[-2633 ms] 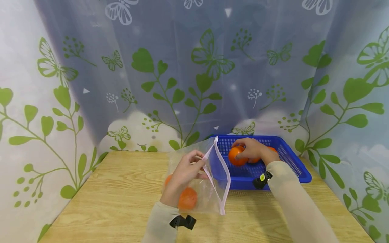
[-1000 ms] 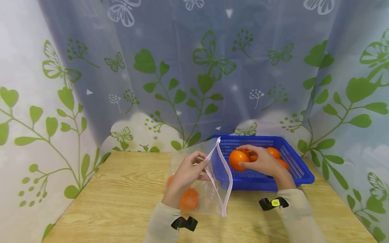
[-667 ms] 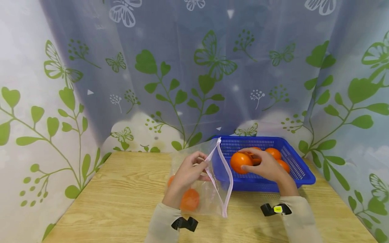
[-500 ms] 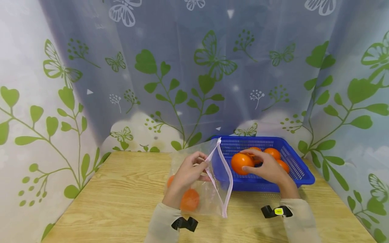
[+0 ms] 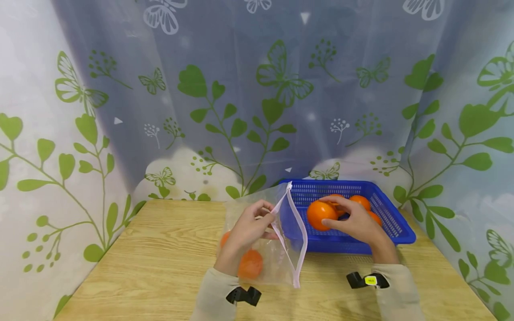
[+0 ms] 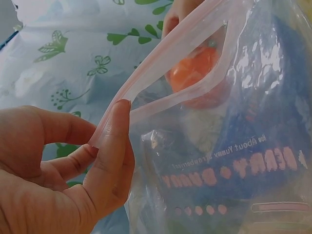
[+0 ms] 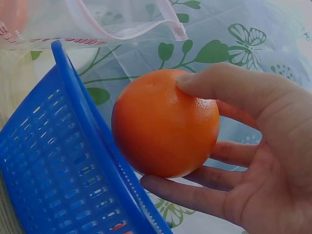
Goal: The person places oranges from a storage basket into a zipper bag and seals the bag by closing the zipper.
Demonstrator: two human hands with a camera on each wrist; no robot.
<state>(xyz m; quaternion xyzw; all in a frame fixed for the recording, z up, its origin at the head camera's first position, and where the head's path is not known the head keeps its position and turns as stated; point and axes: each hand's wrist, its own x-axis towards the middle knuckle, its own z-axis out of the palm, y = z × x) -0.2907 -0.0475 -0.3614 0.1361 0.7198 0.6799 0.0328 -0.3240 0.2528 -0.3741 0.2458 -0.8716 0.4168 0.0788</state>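
Blue basket: the blue, rectangular, perforated plastic basket point(image 5: 333, 247) sits on the pale wood-grain worktop point(image 5: 160, 254) and serves as the landmark.
Zip bag: the clear plastic bag with a pink zip edge point(image 5: 302, 240) lies left of the basket, its mouth gaping toward it and overlapping the basket's left end in the head view.
Left hand: left of the basket, the left hand point(image 5: 249, 225) pinches one side of the pink edge between thumb and fingers.
Right hand: over the basket, the right hand point(image 5: 357, 220) grips a smooth, round, orange-coloured fruit point(image 5: 318, 216), thumb on one side, fingers on the other; the two hands are well apart.
Held fruit: near the basket's rim in the right wrist view; whether it touches the rim cannot be told.
Bagged fruit: two orange fruits point(image 5: 250, 264) show through the film, left of the basket.
Basket fruit: more orange fruits point(image 5: 360, 203) lie inside the basket, partly behind the right hand; the exact count is hidden.
Slip risk: the glossy skin and fingertip hold could let the held fruit roll free, perhaps back into the basket.
Mouth risk: only one side of the edge is pinched, so the limp film could fold inward and block the fruit.
Snag risk: a low path could knock the fruit on the basket's rim.
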